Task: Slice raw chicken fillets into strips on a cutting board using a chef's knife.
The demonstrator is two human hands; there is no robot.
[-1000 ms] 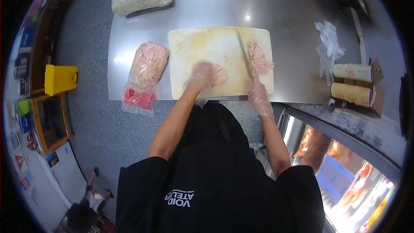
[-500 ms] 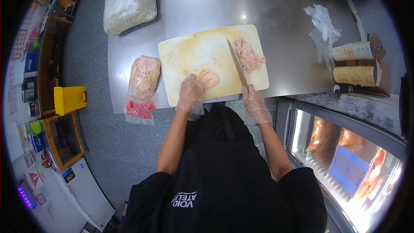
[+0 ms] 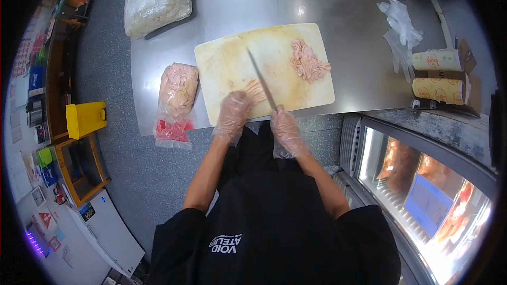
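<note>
A cutting board (image 3: 219,60), off-white and stained, lies tilted at the metal table's front edge. My left hand (image 3: 235,112), in a clear plastic glove, presses curled fingers on a piece of raw chicken (image 3: 256,91) near the board's front. My gloved right hand (image 3: 288,131) grips the handle of a long kitchen knife (image 3: 261,79). Its blade points away and slightly left, at the right edge of that piece; whether it touches the board I cannot tell. A pile of cut raw chicken (image 3: 307,63) sits on the board's right side.
Left of the board lies a clear bag of raw meat (image 3: 178,92) with a red end. A large wrapped pack (image 3: 158,2) is at the far left of the table. Crumpled plastic gloves (image 3: 402,29) and a box of rolls (image 3: 438,89) stand right, above a lit display fridge (image 3: 422,190).
My right hand has brought the knife left, from beside the cut pile to the piece under my left hand. My left hand stays on that piece.
</note>
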